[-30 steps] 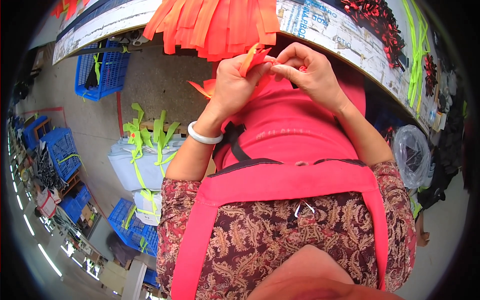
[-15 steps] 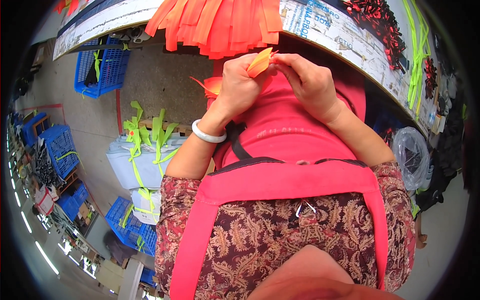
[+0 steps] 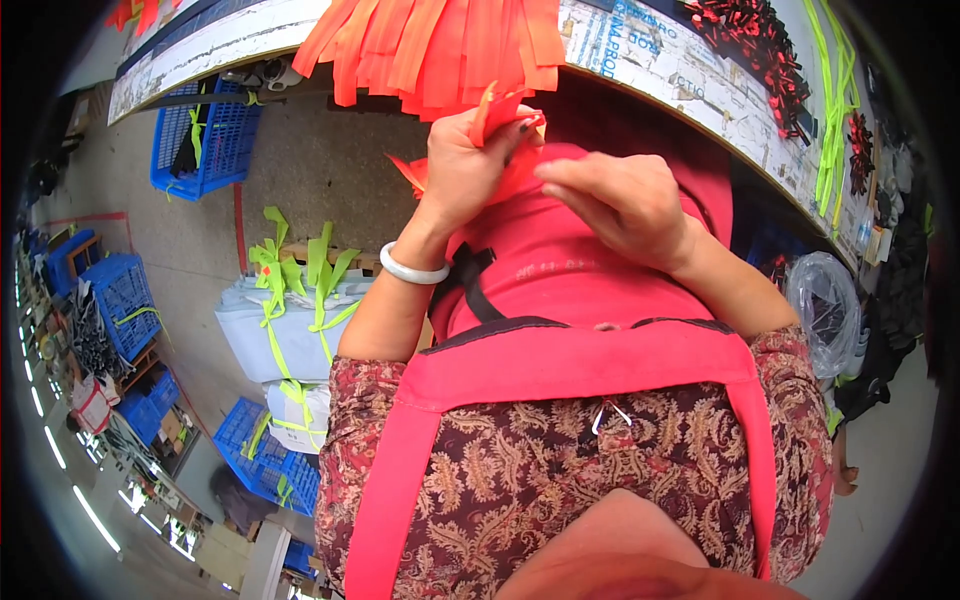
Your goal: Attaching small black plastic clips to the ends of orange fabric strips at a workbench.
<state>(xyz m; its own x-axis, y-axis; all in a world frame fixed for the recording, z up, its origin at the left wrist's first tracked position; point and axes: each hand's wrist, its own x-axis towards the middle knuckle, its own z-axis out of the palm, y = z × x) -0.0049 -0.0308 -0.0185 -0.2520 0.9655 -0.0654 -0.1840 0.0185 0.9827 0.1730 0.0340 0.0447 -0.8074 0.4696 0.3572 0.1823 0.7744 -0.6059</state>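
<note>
My left hand (image 3: pixel 462 168) is closed around a bright orange fabric strip (image 3: pixel 494 112). The strip sticks up folded above the fingers, and more orange shows below and beside the hand. A little to the right, my right hand (image 3: pixel 625 205) is apart from the strip. Its fingers are stretched toward the left hand, slightly blurred, with nothing visible in them. Both hands are above the red apron (image 3: pixel 600 290) on my lap. Just beyond them, a bunch of similar orange strips (image 3: pixel 430 50) hangs over the table edge.
The worn white table (image 3: pixel 690 90) curves across the front, bearing dark red-and-black pieces (image 3: pixel 750 55) and yellow-green strips (image 3: pixel 832 120). Blue crates (image 3: pixel 225 140) stand on the floor to the left. Pale bundles (image 3: pixel 275 330) tied with yellow-green strips lie nearer. A clear plastic bag (image 3: pixel 822 310) is at right.
My right hand has come away from the orange strip, moving right and slightly nearer. My left hand has shifted a little left, and the strip in it now stands more upright.
</note>
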